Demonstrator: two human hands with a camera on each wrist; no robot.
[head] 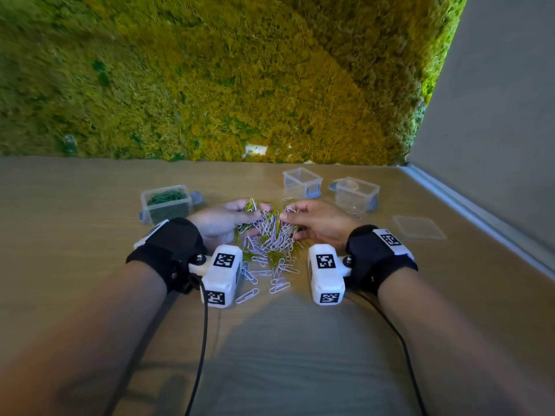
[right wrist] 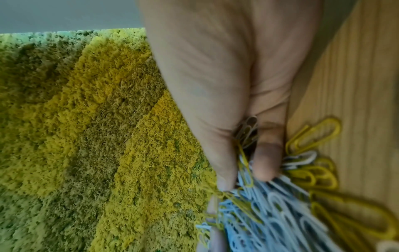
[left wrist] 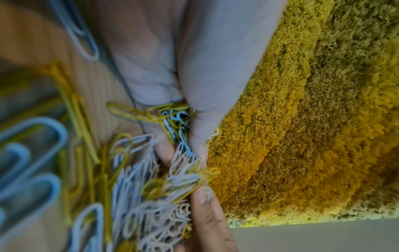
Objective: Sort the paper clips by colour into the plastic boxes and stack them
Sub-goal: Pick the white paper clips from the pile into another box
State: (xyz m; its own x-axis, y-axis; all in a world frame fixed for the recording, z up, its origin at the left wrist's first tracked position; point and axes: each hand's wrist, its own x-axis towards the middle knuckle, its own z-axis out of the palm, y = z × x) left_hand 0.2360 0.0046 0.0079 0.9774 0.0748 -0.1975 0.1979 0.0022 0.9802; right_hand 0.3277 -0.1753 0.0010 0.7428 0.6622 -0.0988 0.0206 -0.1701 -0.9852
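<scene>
A heap of white and yellow paper clips [head: 270,238] lies on the wooden table between my hands. My left hand [head: 228,217] grips a bunch of yellow and white clips [left wrist: 175,124] lifted off the heap's far left. My right hand [head: 303,217] pinches a few clips [right wrist: 248,129] at the heap's far right, thumb [right wrist: 267,162] against finger. A clear box full of green clips [head: 166,202] stands to the left. Two clear plastic boxes, one [head: 301,181] and another [head: 356,192], stand to the far right.
A flat clear lid [head: 419,226] lies on the table at the right. A moss-covered wall [head: 210,85] rises behind the table and a grey wall [head: 495,115] closes the right side. Black cables [head: 204,340] trail from the wrist cameras toward me.
</scene>
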